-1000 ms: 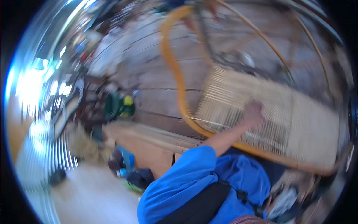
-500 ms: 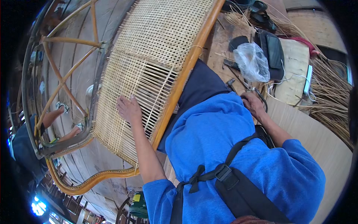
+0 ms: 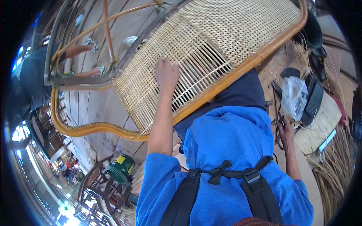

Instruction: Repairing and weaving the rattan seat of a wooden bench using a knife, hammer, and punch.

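Note:
Across my lap lies a rattan furniture piece with a woven cane panel (image 3: 241, 28) inside a curved, honey-coloured frame (image 3: 217, 101). My left hand (image 3: 166, 75) lies on the cane with its fingers apart, holding nothing that I can see. Just to its right is a gap of parallel bare strands (image 3: 198, 71), where dark shows through. Low on my right side, my right hand (image 3: 287, 132) is closed round a small black-handled tool (image 3: 281, 121); its working end cannot be made out. A clear plastic bag (image 3: 294, 98) lies just beyond that hand.
Beside the bag are a black case (image 3: 313, 100) and a pale board (image 3: 320, 130) with a white cord. Loose cane strips (image 3: 332, 184) spread at the far right. A green bucket (image 3: 120, 168) stands lower left. Another person (image 3: 34, 75) is at the left, behind crossed rattan poles (image 3: 107, 26).
My view has turned, so the cane panel appears swung to the right. My left hand stays on the weave near the gap. My right hand has moved outward, and the black-handled tool now shows in it.

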Demonstrator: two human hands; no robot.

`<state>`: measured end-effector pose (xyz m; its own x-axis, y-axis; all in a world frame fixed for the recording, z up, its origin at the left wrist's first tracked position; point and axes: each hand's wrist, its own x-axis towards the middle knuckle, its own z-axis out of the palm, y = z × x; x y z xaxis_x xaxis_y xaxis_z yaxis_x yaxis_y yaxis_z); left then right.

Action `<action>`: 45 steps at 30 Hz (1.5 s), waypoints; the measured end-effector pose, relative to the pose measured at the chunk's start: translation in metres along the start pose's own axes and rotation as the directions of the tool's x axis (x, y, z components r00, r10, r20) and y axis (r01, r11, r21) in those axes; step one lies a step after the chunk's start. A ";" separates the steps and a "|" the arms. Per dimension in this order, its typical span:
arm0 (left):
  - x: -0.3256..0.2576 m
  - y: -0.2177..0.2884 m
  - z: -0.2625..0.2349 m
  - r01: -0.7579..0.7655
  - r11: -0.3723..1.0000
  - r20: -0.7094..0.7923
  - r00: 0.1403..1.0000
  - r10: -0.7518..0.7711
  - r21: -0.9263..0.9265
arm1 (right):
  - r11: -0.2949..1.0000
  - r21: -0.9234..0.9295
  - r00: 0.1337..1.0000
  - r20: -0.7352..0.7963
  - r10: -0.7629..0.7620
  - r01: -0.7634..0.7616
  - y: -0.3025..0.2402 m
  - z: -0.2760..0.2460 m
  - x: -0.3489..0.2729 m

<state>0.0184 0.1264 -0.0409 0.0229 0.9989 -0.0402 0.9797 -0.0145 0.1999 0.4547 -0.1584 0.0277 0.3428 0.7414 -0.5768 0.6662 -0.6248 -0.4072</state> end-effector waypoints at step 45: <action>0.171 0.131 0.032 -0.285 0.793 0.530 0.617 0.582 -0.539 | 0.750 -0.357 0.733 0.636 -0.241 0.556 -0.320 0.034 0.236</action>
<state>0.1572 0.2936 -0.0533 0.6897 0.5848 -0.4270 0.6627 -0.2722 0.6976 0.3003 0.2080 -0.0020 -0.3300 0.5384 -0.7754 0.9272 0.0308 -0.3732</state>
